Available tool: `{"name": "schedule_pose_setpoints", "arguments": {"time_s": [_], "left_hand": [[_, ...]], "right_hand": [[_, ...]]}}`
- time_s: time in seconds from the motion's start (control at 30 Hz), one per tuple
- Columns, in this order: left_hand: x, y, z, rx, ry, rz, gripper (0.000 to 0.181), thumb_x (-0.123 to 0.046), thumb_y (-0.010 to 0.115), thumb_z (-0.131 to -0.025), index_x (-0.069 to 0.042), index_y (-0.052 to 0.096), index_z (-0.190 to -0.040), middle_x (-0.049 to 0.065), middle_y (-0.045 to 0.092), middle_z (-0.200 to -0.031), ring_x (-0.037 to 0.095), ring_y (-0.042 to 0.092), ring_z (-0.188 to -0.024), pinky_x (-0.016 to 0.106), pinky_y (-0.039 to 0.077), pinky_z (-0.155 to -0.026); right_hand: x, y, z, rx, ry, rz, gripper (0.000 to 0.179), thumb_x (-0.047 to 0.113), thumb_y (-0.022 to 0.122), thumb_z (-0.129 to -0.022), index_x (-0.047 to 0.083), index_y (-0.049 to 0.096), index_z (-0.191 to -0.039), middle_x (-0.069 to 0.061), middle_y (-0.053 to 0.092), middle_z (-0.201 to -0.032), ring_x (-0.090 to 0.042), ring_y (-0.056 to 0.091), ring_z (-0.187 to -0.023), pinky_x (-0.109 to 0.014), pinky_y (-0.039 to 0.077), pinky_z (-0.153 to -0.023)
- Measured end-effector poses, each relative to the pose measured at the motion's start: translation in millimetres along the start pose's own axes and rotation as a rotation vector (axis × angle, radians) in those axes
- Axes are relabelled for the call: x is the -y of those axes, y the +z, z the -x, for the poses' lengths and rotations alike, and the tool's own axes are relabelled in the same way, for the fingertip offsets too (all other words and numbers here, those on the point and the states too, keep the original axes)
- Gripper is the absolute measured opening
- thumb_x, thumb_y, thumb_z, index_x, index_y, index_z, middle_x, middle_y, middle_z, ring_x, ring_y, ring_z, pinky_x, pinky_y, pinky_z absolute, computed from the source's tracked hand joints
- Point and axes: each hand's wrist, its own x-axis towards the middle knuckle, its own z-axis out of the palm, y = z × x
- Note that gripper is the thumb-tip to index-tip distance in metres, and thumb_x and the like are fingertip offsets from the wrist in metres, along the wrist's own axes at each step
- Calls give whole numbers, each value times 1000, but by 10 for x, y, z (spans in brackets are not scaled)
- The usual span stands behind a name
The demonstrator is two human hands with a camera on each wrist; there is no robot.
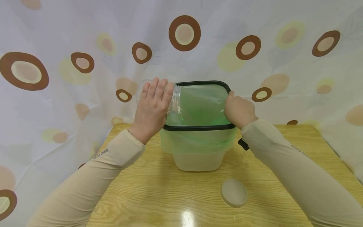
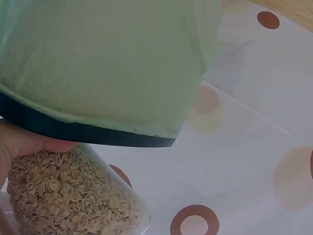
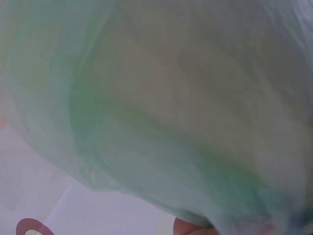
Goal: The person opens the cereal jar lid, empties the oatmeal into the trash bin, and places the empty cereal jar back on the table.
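A white bin (image 1: pixel 197 162) with a black rim (image 1: pixel 198 128) stands on the table, lined with a thin green bag (image 1: pixel 198 110) folded over its outside. My left hand (image 1: pixel 153 110) grips a clear jar (image 1: pixel 177 99) near its neck. The jar lies tipped sideways over the bin's left rim, its mouth facing into the bag. Inside it, rolled oats (image 2: pixel 73 193) show in the left wrist view. At the opposite side, my right hand (image 1: pixel 241 107) grips the bin's right rim and bag edge. Green film (image 3: pixel 146 147) fills most of the right wrist view, hiding nearly all those fingers.
A round whitish lid (image 1: pixel 233 193) rests on the wooden table (image 1: pixel 158 195) in front of the bin, toward the right. Behind the table hangs a white sheet (image 1: pixel 210 60) with brown rings and pale spots.
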Motion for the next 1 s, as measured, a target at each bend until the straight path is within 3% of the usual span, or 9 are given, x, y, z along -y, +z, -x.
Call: {"name": "schedule_pose_setpoints", "arguments": {"time_s": [0.5, 1.0], "left_hand": [[11, -24, -27, 22, 11, 2, 49, 10, 56, -81, 3, 44, -129, 23, 49, -127, 42, 45, -122, 52, 33, -105], [3, -31, -37, 27, 31, -26, 52, 9, 58, -80, 3, 43, -129, 24, 49, -127, 42, 45, -121, 52, 34, -104]], "right_hand": [[21, 6, -6, 6, 3, 17, 54, 5, 32, -100, -15, 15, -147, -6, 41, -48, -12, 24, -43, -29, 26, -45], [19, 3, 14, -17, -6, 23, 53, 3, 35, -99, -15, 19, -146, -7, 43, -48, -12, 26, -42, -29, 26, -44]]}}
